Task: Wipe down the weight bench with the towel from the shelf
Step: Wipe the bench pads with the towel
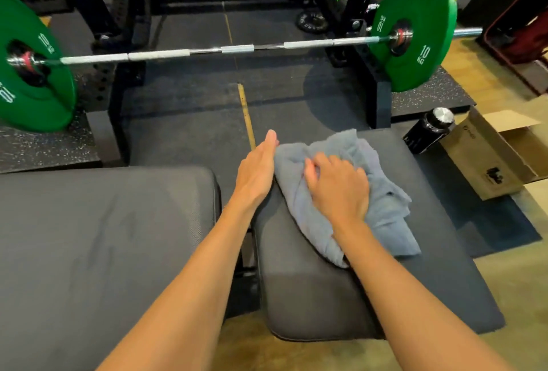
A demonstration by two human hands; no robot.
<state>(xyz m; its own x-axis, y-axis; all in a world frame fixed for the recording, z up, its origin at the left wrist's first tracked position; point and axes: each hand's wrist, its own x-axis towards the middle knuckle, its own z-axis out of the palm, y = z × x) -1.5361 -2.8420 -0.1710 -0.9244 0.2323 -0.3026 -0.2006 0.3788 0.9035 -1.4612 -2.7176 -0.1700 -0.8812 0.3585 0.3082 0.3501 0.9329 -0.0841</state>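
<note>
The black padded weight bench has two pads: a long back pad [103, 237] at the left and a seat pad [341, 296] at the right, with a gap between them. A crumpled grey towel [382, 207] lies on the seat pad. My right hand [338, 190] presses down on the towel, fingers curled into the cloth. My left hand [258, 172] is flat with fingers straight, on edge against the seat pad's left side, touching the towel's left edge.
A barbell [237, 49] with green 10 kg plates [412, 30] rests across a black rack beyond the bench. A black bottle [427, 130] and an open cardboard box [498, 157] stand on the floor at the right. Rubber mats cover the floor ahead.
</note>
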